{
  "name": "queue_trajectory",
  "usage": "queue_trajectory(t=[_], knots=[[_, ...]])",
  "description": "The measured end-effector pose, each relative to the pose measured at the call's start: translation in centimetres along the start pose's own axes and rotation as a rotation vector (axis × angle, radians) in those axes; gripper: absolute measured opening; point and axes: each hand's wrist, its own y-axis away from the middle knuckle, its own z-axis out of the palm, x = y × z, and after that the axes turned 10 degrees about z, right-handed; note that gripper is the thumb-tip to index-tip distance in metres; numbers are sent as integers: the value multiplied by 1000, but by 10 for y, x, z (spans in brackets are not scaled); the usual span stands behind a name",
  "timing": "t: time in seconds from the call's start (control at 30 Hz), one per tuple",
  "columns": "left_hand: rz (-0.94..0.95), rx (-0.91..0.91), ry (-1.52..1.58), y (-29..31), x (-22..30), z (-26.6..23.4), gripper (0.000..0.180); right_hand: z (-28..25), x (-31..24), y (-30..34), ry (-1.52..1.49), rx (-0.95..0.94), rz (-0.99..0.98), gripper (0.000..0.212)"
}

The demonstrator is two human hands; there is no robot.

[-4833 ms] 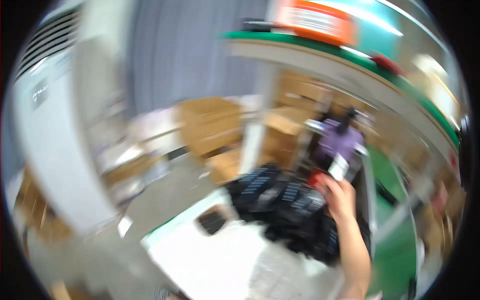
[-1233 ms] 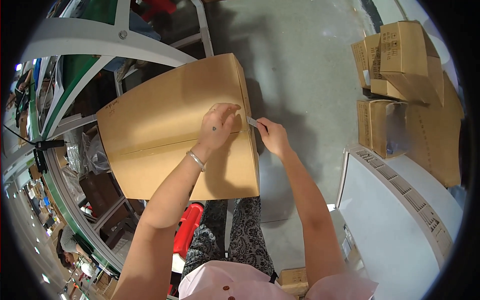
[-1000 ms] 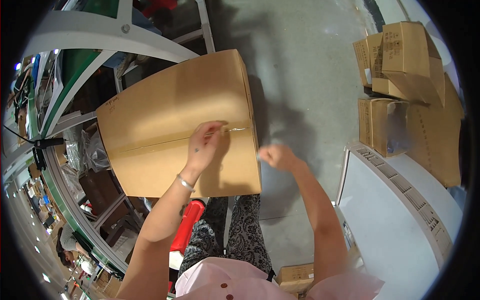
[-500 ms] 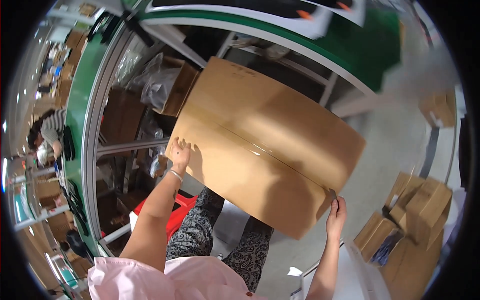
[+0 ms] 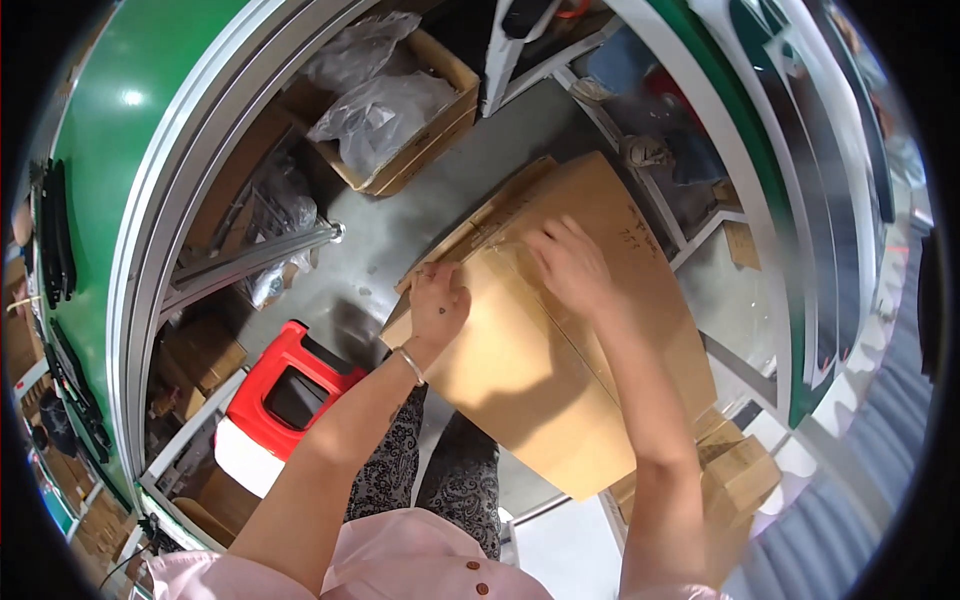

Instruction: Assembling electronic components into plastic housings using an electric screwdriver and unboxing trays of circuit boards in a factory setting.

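A large brown cardboard box [image 5: 640, 300] lies in front of my legs, with clear tape along the seam across its top. My left hand [image 5: 440, 308] is closed at its far left edge, fingers curled over the cardboard. Close by, my right hand [image 5: 572, 265] is at the far end of the taped seam with its fingers bent. Whatever may be in those fingers is hidden under the hand. A shadow falls across the near part of the box top.
Left of my legs stands a red and white stool [image 5: 290, 385]. An open carton [image 5: 425, 150] of clear plastic bags sits beyond the box. Metal-framed green tables [image 5: 120, 110] curve along the left and right. More cartons [image 5: 740, 470] stand at the lower right.
My right hand has moved from the near end of the seam to its far end; the small dark tool seen in it before no longer shows. The view has turned, and my left hand now curls over an edge.
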Motion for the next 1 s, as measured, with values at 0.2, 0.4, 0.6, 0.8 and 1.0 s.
queue_trajectory(t=[0.2, 0.4, 0.6, 0.8, 1.0], knots=[[-409, -179, 251, -17, -19, -2, 24, 28, -34, -100, 419, -401, -312, 11], [-361, -200, 204, -23, -19, -11, 22, 38, -43, -125, 623, -630, -434, 13], [-313, -192, 221, -24, -4, -9, 26, -5, -13, -139, 1023, -629, -460, 9], [-585, -397, 492, -48, 9, -23, 40, -13, -37, -57, 515, -356, 36, 20], [-638, -233, 448, -47, 13, 7, 34, 52, -42, 5, 269, -98, 252, 18]])
